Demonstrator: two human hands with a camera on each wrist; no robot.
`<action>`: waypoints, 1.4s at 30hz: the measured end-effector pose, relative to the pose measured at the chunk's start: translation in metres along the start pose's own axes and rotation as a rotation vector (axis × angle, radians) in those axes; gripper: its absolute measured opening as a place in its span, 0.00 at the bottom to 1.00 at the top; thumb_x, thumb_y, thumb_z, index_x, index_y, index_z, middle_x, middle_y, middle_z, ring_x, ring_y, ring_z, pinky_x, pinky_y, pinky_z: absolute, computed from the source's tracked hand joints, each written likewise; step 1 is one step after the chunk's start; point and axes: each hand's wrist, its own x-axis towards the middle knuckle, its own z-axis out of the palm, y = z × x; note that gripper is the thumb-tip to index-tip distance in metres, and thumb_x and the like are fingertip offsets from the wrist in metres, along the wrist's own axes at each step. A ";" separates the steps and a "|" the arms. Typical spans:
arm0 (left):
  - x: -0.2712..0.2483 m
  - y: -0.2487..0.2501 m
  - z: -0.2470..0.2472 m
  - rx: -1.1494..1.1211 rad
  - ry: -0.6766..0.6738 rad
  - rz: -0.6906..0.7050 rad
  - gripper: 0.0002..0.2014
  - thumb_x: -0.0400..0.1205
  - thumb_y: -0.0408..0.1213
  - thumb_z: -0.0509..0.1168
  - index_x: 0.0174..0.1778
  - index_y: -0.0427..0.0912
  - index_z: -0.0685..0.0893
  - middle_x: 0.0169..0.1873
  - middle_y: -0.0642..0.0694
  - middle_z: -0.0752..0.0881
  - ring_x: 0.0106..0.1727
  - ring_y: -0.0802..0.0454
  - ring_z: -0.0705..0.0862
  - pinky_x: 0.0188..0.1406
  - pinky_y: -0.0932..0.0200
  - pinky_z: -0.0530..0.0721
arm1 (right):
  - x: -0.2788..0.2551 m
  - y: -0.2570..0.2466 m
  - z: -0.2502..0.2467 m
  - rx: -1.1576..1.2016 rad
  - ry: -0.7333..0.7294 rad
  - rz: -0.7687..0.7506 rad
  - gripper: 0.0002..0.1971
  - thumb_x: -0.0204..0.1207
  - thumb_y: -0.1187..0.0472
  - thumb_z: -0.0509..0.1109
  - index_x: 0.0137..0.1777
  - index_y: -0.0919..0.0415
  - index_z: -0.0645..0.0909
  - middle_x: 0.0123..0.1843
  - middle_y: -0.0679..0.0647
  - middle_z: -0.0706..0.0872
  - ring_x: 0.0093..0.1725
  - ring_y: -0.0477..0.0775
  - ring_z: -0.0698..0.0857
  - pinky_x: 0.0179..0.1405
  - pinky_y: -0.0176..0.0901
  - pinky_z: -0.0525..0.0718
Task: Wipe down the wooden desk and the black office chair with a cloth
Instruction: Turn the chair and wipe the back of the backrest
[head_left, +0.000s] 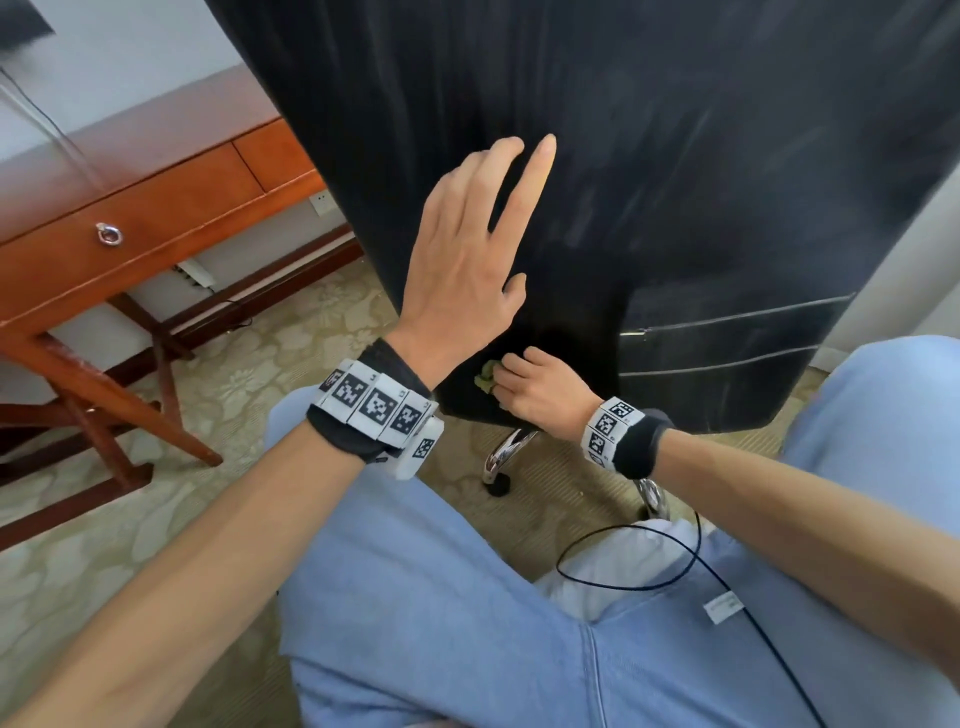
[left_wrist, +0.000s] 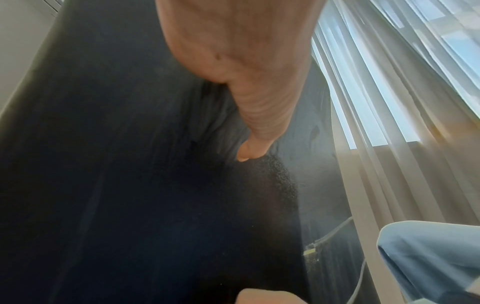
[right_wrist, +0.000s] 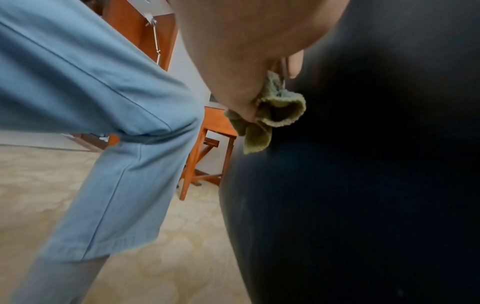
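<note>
- Step in hand, as I judge it: wiping the low back of the chair (head_left: 649, 156); the desk (head_left: 156, 208) stands to the far left, apart from the chair.
- Right hand (head_left: 540, 387) is clamped round a bunched green cloth (right_wrist: 270, 115), pressing it on the black fabric near the chair's bottom left edge.
- Left hand (head_left: 467, 249) lies flat on the chair back above the right hand, fingers (head_left: 537, 171) straight and spread, gripping nothing; it looks to be bracing the chair.
- To do it well: keep the left palm firm so the chair doesn't swivel or roll, flatten the cloth for more contact, run long overlapping strokes along the fabric.
- Dusty streaks show across the upper back, so much looks left to wipe.
- In the way: a zip (head_left: 737, 317) on the lower right could snag the cloth; the person's knees (head_left: 415, 571) in blue trousers sit close under the chair.
- A black cable (head_left: 675, 566) loops over the lap near the chrome chair leg (head_left: 506, 452); could catch.
- Curtain (left_wrist: 389, 102) hangs to the right; patterned carpet (head_left: 260, 364) below.
</note>
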 end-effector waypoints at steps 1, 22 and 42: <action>0.000 -0.001 0.001 0.009 0.003 0.002 0.48 0.75 0.41 0.76 0.90 0.41 0.61 0.82 0.36 0.70 0.81 0.39 0.69 0.84 0.46 0.66 | 0.003 -0.003 0.000 0.001 -0.045 -0.020 0.04 0.73 0.61 0.77 0.46 0.57 0.88 0.51 0.52 0.86 0.58 0.58 0.79 0.52 0.49 0.77; 0.008 -0.026 0.019 0.135 0.059 0.131 0.45 0.78 0.52 0.74 0.89 0.46 0.61 0.78 0.41 0.58 0.76 0.43 0.65 0.84 0.47 0.64 | 0.040 -0.069 0.067 -0.086 -0.479 -0.323 0.06 0.76 0.53 0.78 0.51 0.49 0.91 0.52 0.47 0.89 0.63 0.57 0.81 0.64 0.51 0.79; 0.003 -0.018 0.011 0.149 0.056 0.122 0.46 0.78 0.50 0.75 0.89 0.45 0.59 0.78 0.39 0.59 0.76 0.41 0.65 0.85 0.46 0.64 | 0.028 -0.049 0.040 0.006 -0.335 -0.325 0.08 0.74 0.57 0.80 0.52 0.52 0.90 0.57 0.51 0.90 0.65 0.59 0.81 0.74 0.58 0.74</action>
